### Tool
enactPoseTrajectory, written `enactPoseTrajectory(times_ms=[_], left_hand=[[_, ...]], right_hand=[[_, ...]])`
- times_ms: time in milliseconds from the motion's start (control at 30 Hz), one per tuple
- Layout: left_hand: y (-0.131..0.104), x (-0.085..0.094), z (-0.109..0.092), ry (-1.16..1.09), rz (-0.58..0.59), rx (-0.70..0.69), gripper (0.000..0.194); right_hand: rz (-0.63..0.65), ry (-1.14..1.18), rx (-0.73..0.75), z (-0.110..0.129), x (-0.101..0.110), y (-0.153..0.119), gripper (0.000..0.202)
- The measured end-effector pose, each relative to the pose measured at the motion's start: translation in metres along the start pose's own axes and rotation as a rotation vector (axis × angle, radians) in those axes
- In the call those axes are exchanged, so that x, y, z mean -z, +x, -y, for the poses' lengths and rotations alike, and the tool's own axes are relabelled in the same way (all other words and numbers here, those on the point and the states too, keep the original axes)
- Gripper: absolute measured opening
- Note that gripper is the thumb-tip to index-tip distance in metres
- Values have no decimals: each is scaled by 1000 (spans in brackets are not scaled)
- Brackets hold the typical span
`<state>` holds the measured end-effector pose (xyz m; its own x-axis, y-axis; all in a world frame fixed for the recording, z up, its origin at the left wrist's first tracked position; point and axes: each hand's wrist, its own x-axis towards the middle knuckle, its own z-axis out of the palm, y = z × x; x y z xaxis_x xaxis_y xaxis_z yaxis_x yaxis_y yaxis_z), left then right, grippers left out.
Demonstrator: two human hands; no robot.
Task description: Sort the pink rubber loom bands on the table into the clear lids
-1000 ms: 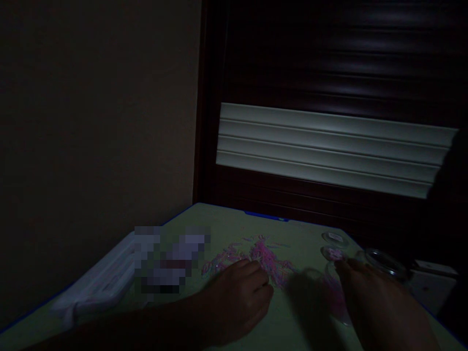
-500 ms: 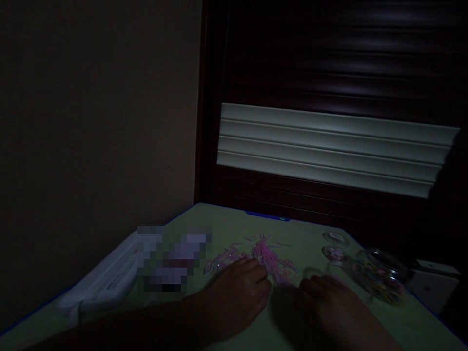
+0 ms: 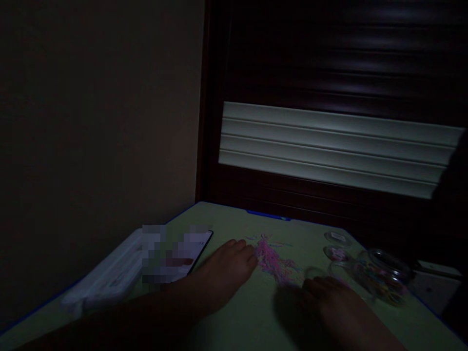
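Observation:
Small pink and pastel pieces lie in a loose pile (image 3: 272, 259) on the pale green tabletop (image 3: 226, 222). My left hand (image 3: 228, 270) is at the pile's left side, its fingers curled and their tips hidden under the hand. Right of the pile's near end, my right hand (image 3: 329, 302) rests low with bent fingers, dark and partly in shadow. What either hand holds, if anything, cannot be made out.
A white tray (image 3: 106, 273) and a partly blurred phone (image 3: 201, 246) lie at the left. On the right are a clear jar (image 3: 387, 275) of colored bands, a small round container (image 3: 337, 253), a clear lid (image 3: 337, 237) and a white box (image 3: 435, 287).
My left hand has shifted left and slightly away from me. The pieces that were spread left of the pile no longer show there. My right hand has barely moved.

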<state>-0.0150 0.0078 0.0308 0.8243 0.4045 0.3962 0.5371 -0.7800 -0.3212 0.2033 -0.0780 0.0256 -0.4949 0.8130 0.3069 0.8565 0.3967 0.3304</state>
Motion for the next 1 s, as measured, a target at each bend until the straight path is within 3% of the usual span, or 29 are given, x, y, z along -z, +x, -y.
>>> enactPoseTrajectory(times_ms=[167, 267, 667, 833, 1000], left_hand=[[-1, 4, 17, -56, 52, 110, 17], [-3, 4, 17, -72, 54, 101, 20], [-8, -2, 2, -7, 82, -67, 13], [-7, 1, -13, 61, 176, -35, 7], [-5, -4, -22, 93, 230, 60, 13]], right_hand=[[-19, -24, -5, -1, -1, -1, 22], [-22, -18, -6, -2, -4, -2, 20], [-81, 105, 5, 0, -7, -2, 22], [-148, 102, 2, 1, -7, -1, 22], [-159, 139, 20, 2, -2, 1, 24]])
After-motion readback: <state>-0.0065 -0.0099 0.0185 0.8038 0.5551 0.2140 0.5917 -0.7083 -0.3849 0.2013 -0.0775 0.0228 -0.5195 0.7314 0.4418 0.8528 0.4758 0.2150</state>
